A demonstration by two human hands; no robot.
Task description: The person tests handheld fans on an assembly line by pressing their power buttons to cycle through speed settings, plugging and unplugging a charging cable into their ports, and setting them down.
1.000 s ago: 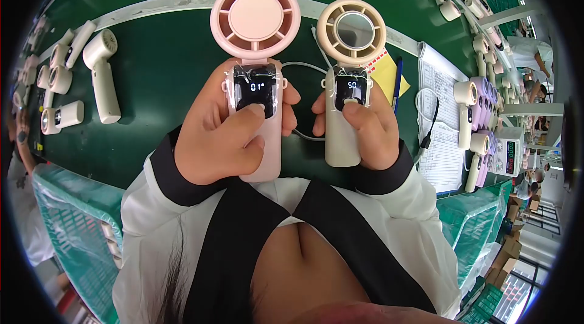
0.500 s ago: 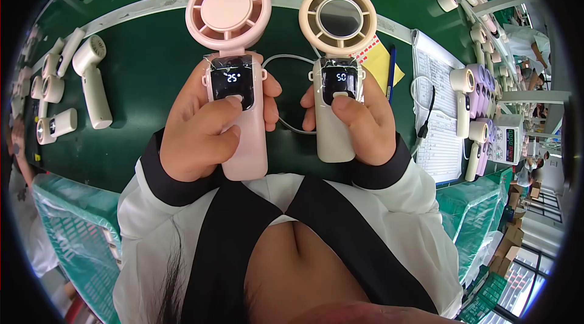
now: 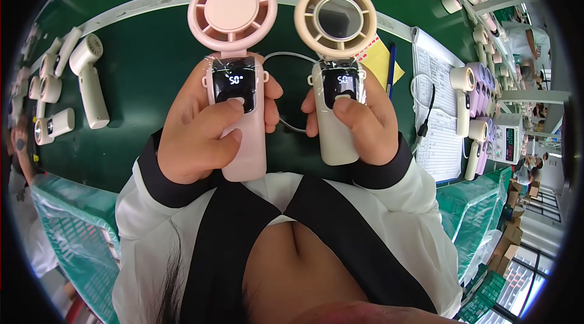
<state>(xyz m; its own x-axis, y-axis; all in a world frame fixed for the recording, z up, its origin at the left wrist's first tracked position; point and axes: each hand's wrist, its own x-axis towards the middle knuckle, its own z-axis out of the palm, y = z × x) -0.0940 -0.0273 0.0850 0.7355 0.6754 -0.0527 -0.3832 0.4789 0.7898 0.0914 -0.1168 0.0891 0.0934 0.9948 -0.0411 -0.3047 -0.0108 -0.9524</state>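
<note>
My left hand [image 3: 198, 126] is wrapped round a pink handheld fan [image 3: 244, 147], its thumb on the button just under the lit display, which reads 50. In my right hand [image 3: 371, 120] is a cream handheld fan [image 3: 336, 144], gripped the same way with the thumb at its button; that display also shows 50. Both fans stand side by side with their round heads pointing away from me. The cream one has a dark, shiny disc in its head, the pink one a plain pink disc. Clear film covers both display areas.
Several cream fans lie on the green table [image 3: 146, 90] at left, one [image 3: 91, 83] nearest. At right are a yellow paper [image 3: 380, 65], a blue pen [image 3: 391, 68], printed sheets [image 3: 441, 141] with a cable, more fans and a meter [image 3: 507, 141]. Green crates [image 3: 76, 220] flank me.
The pink fan's display went from 25 to 50; the cream fan's still reads 50. Both fans have tilted slightly, and my hands keep their grip.
</note>
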